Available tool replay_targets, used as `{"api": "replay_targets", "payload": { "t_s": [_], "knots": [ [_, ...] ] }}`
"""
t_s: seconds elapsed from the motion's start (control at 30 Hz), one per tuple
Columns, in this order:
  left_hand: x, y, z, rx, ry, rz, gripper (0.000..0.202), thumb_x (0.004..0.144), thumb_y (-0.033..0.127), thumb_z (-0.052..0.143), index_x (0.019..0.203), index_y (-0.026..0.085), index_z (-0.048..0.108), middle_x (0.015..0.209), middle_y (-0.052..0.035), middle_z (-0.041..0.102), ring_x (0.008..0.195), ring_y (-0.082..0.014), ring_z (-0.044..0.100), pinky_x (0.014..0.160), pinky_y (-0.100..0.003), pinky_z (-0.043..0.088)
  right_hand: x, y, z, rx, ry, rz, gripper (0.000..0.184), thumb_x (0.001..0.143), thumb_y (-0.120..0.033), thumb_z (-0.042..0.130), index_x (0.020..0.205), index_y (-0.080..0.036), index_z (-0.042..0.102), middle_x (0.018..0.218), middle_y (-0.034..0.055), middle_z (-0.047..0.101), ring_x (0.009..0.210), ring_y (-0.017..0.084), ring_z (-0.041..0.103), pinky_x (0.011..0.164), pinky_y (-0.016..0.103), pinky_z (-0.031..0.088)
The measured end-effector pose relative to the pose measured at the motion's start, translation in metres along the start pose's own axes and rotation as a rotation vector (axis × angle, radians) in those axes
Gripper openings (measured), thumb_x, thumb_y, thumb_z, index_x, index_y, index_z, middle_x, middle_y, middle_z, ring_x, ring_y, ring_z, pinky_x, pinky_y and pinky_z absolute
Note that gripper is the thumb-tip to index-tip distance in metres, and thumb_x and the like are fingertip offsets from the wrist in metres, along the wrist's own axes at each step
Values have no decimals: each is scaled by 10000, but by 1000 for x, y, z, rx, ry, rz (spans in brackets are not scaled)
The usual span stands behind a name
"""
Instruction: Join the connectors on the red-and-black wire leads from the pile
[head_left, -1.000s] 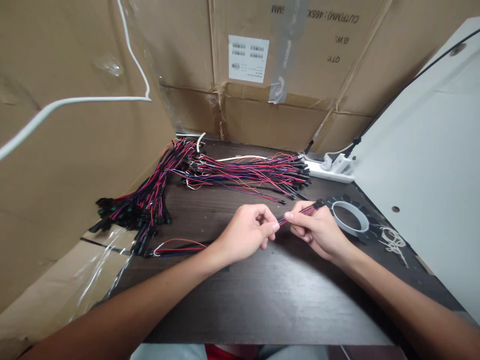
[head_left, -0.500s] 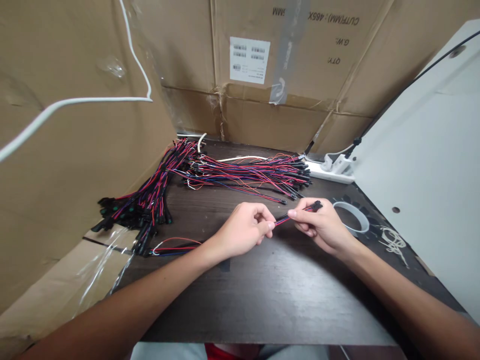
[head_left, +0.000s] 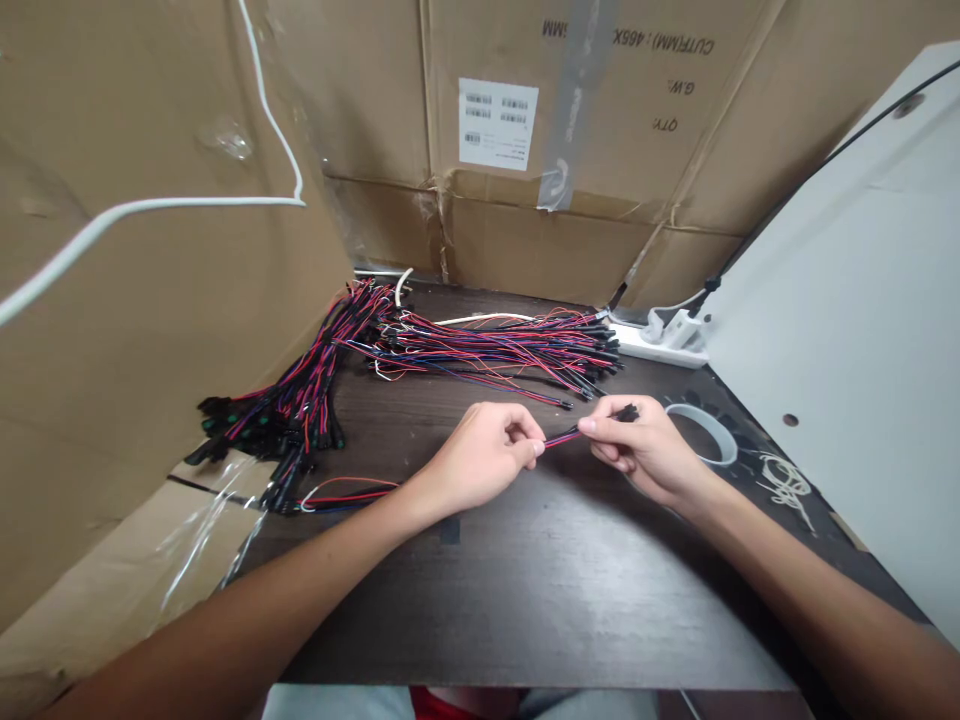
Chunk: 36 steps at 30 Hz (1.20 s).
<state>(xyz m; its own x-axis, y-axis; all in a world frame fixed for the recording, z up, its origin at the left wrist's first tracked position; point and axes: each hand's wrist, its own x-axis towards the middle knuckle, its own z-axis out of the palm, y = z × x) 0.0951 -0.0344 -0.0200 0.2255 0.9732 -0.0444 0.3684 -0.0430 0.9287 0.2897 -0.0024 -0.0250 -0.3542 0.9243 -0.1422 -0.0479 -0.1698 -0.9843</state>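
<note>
Both hands hold one short red, blue and black wire lead [head_left: 564, 437] above the dark wooden table [head_left: 525, 590]. My left hand [head_left: 480, 460] pinches the lead's left end between thumb and fingers. My right hand [head_left: 645, 450] pinches the other end, where a small black connector [head_left: 627, 411] sticks out above the fingers. Behind the hands lies a large pile of the same wire leads [head_left: 495, 345], and a second bundle with black plugs [head_left: 277, 410] lies at the left.
A roll of clear tape [head_left: 705, 432] lies right of my right hand, beside white twist ties [head_left: 784, 478]. A white power strip [head_left: 660, 340] sits at the back right. Cardboard boxes [head_left: 570, 150] wall in the back and left; a white panel [head_left: 847, 330] stands at the right.
My hands have drawn closer together, so less of the lead shows between them. The right hand has slid left and the black connector now sits nearer the fingers.
</note>
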Motion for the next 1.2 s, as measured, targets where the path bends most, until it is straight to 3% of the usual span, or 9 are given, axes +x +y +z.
{"api": "replay_targets", "payload": {
  "t_s": [0.27,0.67,0.9,1.07,1.2],
  "knots": [
    [2,-2,-6,109,37,44,80,729,144,574,677,139,634,607,4,617,552,-77,519,522,-176,345,1,-2,-2,-54,-56,19,358,638,-360,803,551,-123,551,417,-23,470,359,37,342,359,173,200],
    [3,-1,-9,218,66,93,94,743,128,577,680,141,645,606,28,611,556,-59,507,547,-175,348,3,-4,-3,-200,-30,12,353,609,-411,790,594,-118,594,421,-27,476,357,42,357,353,170,236],
    [2,-2,-11,257,32,74,111,755,123,563,683,135,646,600,28,614,552,-58,512,551,-174,362,3,-6,-8,-597,-118,-204,281,748,-369,662,624,-119,628,478,-2,532,415,81,447,413,201,345],
    [1,-1,-11,284,3,63,120,754,108,550,680,132,642,598,27,611,553,-59,508,543,-177,354,6,-9,-15,-885,-224,-508,189,838,-257,566,735,-146,679,686,25,681,607,117,588,601,226,440],
    [2,-1,-12,285,22,59,112,749,104,556,675,130,637,593,27,601,549,-60,499,541,-178,345,10,-19,-31,-1061,-139,-636,211,866,-275,528,850,-149,696,805,54,702,712,151,620,660,252,456]
  ]
}}
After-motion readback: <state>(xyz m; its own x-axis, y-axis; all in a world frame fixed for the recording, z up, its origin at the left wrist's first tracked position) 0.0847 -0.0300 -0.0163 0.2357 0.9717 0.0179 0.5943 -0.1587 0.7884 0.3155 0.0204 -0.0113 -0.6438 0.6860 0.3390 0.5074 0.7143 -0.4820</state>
